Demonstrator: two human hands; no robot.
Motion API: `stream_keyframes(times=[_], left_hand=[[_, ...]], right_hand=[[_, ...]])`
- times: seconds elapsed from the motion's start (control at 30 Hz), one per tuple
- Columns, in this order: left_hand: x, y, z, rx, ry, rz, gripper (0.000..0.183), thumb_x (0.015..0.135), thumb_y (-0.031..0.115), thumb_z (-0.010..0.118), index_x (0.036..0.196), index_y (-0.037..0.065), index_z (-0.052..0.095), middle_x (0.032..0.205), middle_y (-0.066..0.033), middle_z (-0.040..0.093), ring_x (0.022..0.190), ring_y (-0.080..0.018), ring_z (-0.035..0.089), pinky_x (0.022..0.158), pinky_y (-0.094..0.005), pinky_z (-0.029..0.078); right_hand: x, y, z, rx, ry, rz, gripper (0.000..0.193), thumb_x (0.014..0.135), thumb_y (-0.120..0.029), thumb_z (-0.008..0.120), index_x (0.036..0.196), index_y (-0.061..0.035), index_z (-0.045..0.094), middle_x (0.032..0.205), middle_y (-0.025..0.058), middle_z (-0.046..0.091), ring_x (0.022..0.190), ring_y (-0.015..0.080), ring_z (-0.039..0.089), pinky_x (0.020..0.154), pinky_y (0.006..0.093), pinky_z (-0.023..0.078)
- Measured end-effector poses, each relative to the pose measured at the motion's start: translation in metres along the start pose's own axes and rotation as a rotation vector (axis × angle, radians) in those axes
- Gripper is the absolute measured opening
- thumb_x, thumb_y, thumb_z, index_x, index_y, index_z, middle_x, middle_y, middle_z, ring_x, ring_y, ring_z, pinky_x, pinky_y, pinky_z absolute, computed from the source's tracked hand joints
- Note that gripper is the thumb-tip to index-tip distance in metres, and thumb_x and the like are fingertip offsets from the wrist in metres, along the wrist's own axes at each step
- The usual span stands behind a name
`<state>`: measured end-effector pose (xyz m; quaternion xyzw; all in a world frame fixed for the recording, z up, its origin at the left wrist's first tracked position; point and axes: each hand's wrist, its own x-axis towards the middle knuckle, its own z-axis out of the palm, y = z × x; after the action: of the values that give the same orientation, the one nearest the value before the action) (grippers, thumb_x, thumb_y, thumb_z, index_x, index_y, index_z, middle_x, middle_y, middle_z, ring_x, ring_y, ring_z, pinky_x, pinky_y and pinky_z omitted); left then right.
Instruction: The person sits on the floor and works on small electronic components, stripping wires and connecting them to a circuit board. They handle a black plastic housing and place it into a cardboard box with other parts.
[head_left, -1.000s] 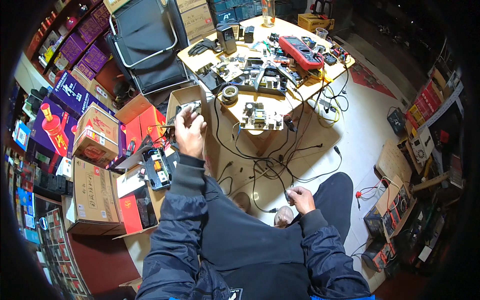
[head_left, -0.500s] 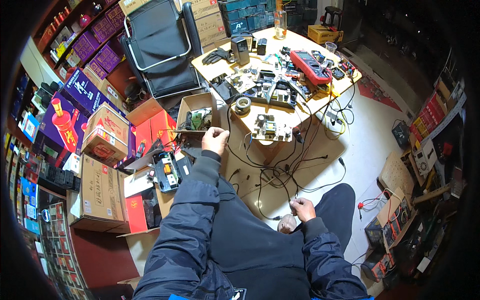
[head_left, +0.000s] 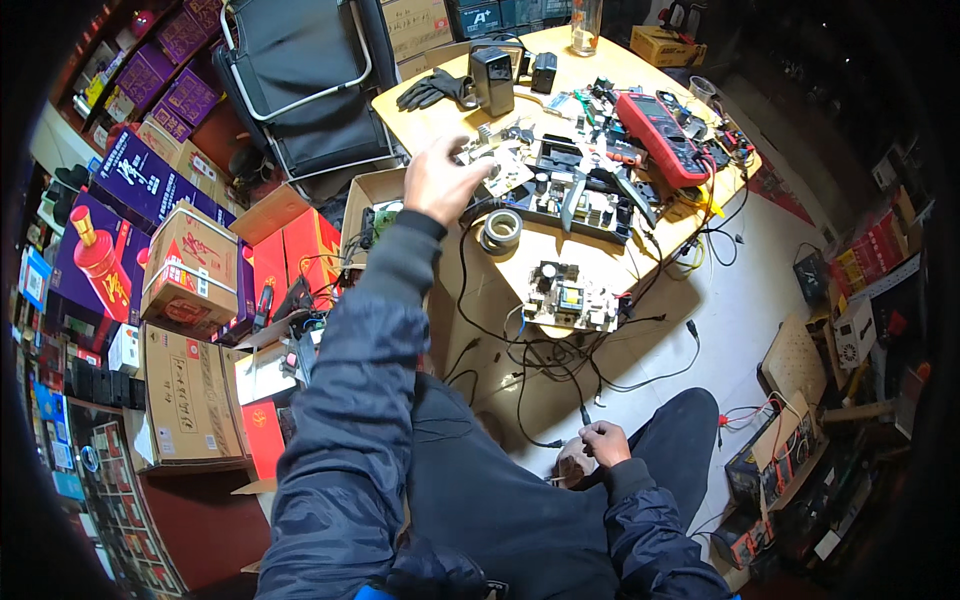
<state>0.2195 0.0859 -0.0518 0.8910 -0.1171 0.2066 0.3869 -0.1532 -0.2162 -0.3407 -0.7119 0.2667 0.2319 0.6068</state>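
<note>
My left hand [head_left: 440,182] is over the left edge of the wooden table [head_left: 640,262], its fingers bent toward a small cream circuit board [head_left: 510,172]. Thumb and forefinger are drawn together; whatever lies between them is hard to make out. Low in front of my lap, my right hand [head_left: 606,443] is closed on the end of a black cable [head_left: 584,410] that runs up to the tangle under the table. A populated circuit board [head_left: 570,298] lies at the table's near corner. Behind it sits an opened black device casing [head_left: 585,195] with boards inside.
A roll of tape [head_left: 500,230], a red multimeter [head_left: 662,138], a black glove [head_left: 434,90] and a black box-shaped device [head_left: 492,82] are on the table. A folding chair [head_left: 305,95] stands behind. Cartons [head_left: 190,395] crowd the left; cables trail over the floor [head_left: 655,350].
My left hand has gone from above the open carton up and forward to the table's left edge. My right hand stays low with the cable. The view has shifted a little.
</note>
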Motion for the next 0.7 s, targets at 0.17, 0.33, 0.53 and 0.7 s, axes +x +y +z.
stream_keyframes(times=[0.17,0.33,0.53,0.7], left_hand=[[0.046,-0.009,0.011,0.151,-0.299,-0.102,0.041,0.081,0.038,0.077,0.101,0.002,0.079,0.099,-0.0217,0.076,0.095,-0.0331,0.074,0.091,-0.0386,0.056],[0.065,-0.026,-0.008,-0.214,-0.194,-0.156,0.034,0.08,0.031,0.08,0.095,0.0,0.08,0.09,-0.0146,0.079,0.081,-0.0183,0.075,0.081,-0.0309,0.057],[0.13,-0.074,-0.009,0.08,0.027,-0.273,0.033,0.081,0.025,0.08,0.099,-0.003,0.078,0.086,-0.0094,0.078,0.075,-0.013,0.072,0.072,-0.0274,0.057],[0.14,-0.098,0.02,0.319,-0.032,-0.348,0.033,0.078,0.034,0.08,0.095,0.007,0.083,0.105,-0.0159,0.078,0.101,-0.0304,0.074,0.096,-0.0371,0.054]], right_hand=[[0.014,-0.018,0.007,-0.017,-0.042,0.0,0.021,0.092,-0.017,0.073,0.09,0.0039,0.07,0.076,0.0055,0.067,0.062,0.0137,0.063,0.06,0.0289,0.053],[0.019,-0.023,0.007,0.052,-0.072,0.055,0.02,0.093,-0.016,0.073,0.092,0.0036,0.07,0.074,0.005,0.067,0.063,0.0132,0.062,0.06,0.0303,0.05],[0.021,-0.017,0.006,0.024,-0.068,0.008,0.02,0.092,-0.017,0.072,0.092,0.0035,0.07,0.074,0.0054,0.067,0.064,0.0132,0.062,0.059,0.0308,0.05],[0.025,-0.018,0.009,-0.023,-0.086,0.012,0.019,0.093,-0.015,0.072,0.094,0.0042,0.07,0.078,0.0057,0.068,0.067,0.0135,0.064,0.063,0.0298,0.052]])
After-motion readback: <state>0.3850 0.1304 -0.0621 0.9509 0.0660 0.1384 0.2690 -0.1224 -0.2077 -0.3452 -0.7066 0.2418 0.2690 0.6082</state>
